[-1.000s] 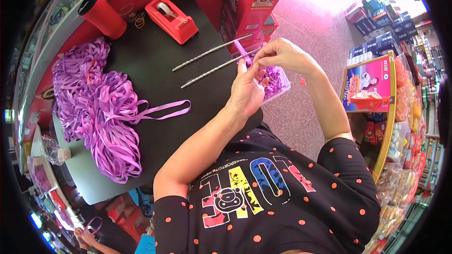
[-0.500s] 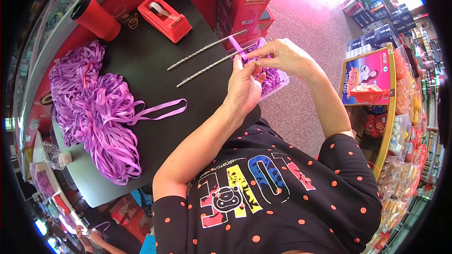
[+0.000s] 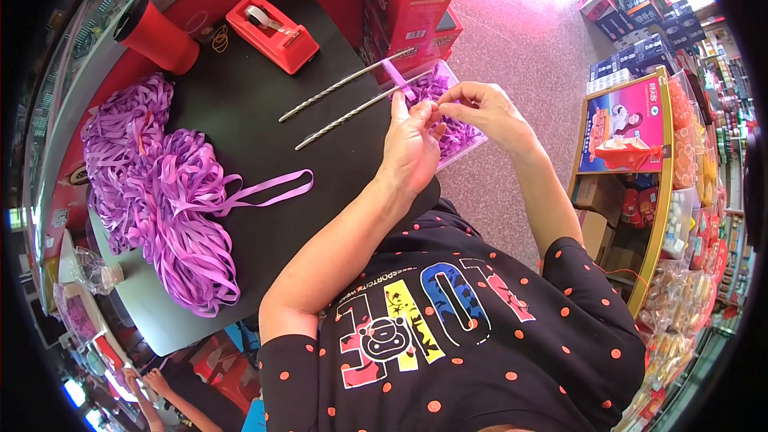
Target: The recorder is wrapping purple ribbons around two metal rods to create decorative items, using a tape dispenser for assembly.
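Note:
Two twisted metal rods (image 3: 352, 114) lie side by side, sticking out past the table's right edge. A short purple ribbon loop (image 3: 396, 76) spans both rods near their far ends. My left hand (image 3: 410, 144) is just below the loop, thumb up beside the lower rod and fingers curled in a pinch. My right hand (image 3: 490, 116) is close to its right, thumb and forefinger pinched near the left fingertips. What either pinch holds is too small to make out. Beneath the hands is a clear plastic box (image 3: 468, 146) filled with short purple ribbon pieces (image 3: 454, 132), partly hidden.
A large heap of purple ribbon (image 3: 172, 208) covers the black table's (image 3: 264, 248) left part, one loop trailing right. Farther back are a red tape dispenser (image 3: 274, 32), a red tumbler (image 3: 158, 36) and rubber bands (image 3: 220, 38). Red cartons (image 3: 412, 8) stand beyond the rods.
My right hand has drawn slightly right and down, away from the ribbon loop. More of the loop and of the box shows now. The left hand has barely shifted.

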{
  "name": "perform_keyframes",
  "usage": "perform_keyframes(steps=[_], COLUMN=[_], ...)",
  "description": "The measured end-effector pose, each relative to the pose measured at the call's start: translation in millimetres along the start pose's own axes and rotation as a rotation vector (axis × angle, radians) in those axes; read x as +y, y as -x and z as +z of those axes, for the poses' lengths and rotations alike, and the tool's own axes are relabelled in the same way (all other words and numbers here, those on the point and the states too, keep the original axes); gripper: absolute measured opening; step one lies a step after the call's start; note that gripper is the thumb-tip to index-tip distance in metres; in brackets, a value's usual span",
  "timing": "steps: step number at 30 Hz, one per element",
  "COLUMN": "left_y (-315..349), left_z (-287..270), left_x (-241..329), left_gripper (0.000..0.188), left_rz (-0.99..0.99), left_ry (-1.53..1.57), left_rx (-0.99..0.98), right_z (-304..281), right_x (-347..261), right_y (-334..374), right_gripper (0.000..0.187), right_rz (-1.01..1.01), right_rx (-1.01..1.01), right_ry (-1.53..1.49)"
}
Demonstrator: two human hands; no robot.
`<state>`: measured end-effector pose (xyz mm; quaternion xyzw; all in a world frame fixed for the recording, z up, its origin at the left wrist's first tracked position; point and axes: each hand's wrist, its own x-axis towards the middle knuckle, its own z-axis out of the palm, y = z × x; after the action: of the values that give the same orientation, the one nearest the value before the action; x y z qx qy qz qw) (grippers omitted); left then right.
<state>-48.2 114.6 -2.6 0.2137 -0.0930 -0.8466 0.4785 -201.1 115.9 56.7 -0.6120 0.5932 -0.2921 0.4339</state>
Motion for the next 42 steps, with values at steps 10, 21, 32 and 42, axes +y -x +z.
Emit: perform_keyframes(steps=[10, 21, 32, 42], left_y=[4, 5, 4, 5], left_z=[10, 4, 6, 4], left_x=[7, 5, 5, 6], left_gripper=[0.068, 0.057, 0.061, 0.062], left_rz=[-0.058, -0.062, -0.074, -0.073], left_ry=[0.014, 0.062, 0.051, 0.062], left_rx=[0.055, 0.004, 0.013, 0.005], right_z=[-13, -1, 8, -2], right_x=[-40, -22, -24, 29], right_y=[-58, -115, -101, -111], right_gripper=[0.022, 0.032, 0.027, 0.033], right_rz=[-0.183, -0.156, -0.132, -0.081], right_rx=[-0.197, -0.434, -0.249, -0.333], right_ry=[0.127, 0.466, 0.529, -0.162])
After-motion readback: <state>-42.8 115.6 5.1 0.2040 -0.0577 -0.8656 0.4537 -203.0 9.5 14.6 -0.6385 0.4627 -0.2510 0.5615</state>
